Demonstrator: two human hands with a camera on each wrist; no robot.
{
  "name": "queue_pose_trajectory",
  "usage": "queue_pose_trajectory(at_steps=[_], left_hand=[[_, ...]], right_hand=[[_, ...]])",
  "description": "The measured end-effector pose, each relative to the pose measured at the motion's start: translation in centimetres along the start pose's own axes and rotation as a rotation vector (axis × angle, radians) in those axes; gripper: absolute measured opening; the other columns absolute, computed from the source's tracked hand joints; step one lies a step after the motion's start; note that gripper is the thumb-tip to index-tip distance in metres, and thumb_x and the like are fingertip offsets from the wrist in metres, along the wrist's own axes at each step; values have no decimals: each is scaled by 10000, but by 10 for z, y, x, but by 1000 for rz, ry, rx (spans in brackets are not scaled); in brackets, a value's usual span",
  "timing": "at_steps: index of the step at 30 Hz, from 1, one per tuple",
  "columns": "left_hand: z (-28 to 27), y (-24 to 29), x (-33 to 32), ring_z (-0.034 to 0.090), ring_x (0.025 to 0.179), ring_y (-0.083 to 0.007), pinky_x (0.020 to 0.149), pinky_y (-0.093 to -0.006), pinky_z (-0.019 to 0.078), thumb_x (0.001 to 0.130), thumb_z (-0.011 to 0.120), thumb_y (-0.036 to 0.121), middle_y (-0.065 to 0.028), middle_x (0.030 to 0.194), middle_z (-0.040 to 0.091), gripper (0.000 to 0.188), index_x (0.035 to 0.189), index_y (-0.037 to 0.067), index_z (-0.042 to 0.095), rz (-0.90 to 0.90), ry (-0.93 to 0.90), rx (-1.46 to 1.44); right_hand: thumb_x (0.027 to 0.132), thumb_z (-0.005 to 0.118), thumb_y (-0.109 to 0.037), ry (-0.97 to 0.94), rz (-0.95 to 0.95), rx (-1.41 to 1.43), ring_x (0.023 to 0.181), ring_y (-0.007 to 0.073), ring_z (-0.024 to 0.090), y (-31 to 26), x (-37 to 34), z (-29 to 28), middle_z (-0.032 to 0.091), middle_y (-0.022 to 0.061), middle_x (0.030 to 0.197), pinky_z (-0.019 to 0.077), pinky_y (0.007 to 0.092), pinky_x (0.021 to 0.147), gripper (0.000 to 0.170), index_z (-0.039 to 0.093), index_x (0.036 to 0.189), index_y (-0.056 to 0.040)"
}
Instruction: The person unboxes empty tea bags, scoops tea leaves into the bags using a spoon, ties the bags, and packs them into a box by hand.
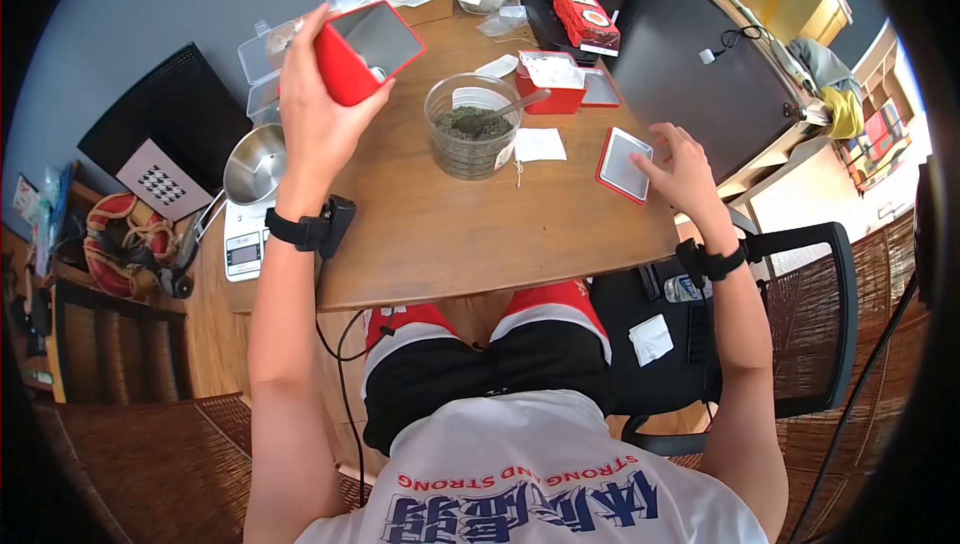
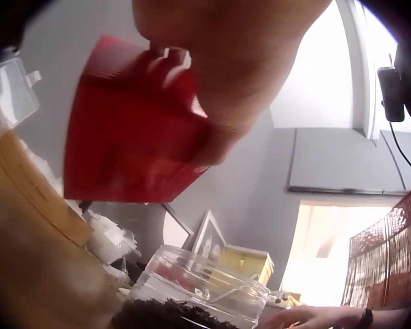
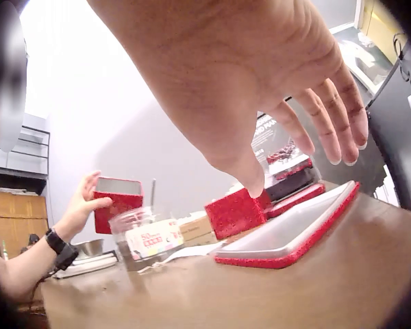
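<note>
My left hand (image 1: 318, 129) grips a red tin box (image 1: 343, 66) and holds it tilted, above the left side of the table. Its grey inside faces the head view, with a small pale spot at the lower edge. To its right stands a clear plastic tub (image 1: 470, 159) of dark green dried leaves (image 1: 468, 124), a spoon (image 1: 522, 103) leaning in it. Over at the right table edge, my right hand (image 1: 690, 176) hovers with loosely bent fingers above a red-rimmed lid (image 1: 622, 170), silvery inside up. The right wrist view shows a gap between thumb and lid (image 3: 288, 236).
Behind the tub are a second red tin (image 1: 553, 94) with white packets, another lid (image 1: 600, 89) and a red package (image 1: 585, 19). A white paper (image 1: 541, 144) lies beside the tub. At left, a metal pot (image 1: 254, 166) and a scale (image 1: 243, 254) stand near the edge.
</note>
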State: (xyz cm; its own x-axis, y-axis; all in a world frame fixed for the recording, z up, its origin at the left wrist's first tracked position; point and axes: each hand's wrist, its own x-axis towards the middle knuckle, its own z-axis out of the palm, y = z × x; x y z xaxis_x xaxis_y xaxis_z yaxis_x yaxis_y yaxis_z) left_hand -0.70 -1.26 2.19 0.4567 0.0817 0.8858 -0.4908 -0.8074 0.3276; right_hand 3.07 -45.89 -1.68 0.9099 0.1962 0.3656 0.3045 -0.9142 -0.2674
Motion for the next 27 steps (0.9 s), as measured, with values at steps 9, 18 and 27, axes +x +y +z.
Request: queue_pose_trajectory(at_steps=[9,18,27], left_hand=[[-2,-1,42,546,1278,-366,1112,-456,435,625,874,64,-150,1371,593,953,1475,87,445,276,-406,270],[38,-25,53,544,1268,-262,1118,-376,422,609,846,9,-72,1330,610,914,1436,54,459,831,-901,699],[49,-27,81,561,1226,-245,1115,-352,409,604,818,-7,-55,1259,622,900,1425,47,453,1100,-862,706]], right_hand=[[846,824,-275,-105,-135,304,771,266,686,-55,-30,-24,710,161,966,558,384,729,480,654,1192,12],[860,818,-195,-75,-233,408,752,230,675,-75,-56,-31,731,117,894,546,338,722,380,672,1150,2],[863,808,-166,-74,-157,442,747,192,656,-62,-73,-43,733,89,872,520,316,723,306,706,1111,-19]])
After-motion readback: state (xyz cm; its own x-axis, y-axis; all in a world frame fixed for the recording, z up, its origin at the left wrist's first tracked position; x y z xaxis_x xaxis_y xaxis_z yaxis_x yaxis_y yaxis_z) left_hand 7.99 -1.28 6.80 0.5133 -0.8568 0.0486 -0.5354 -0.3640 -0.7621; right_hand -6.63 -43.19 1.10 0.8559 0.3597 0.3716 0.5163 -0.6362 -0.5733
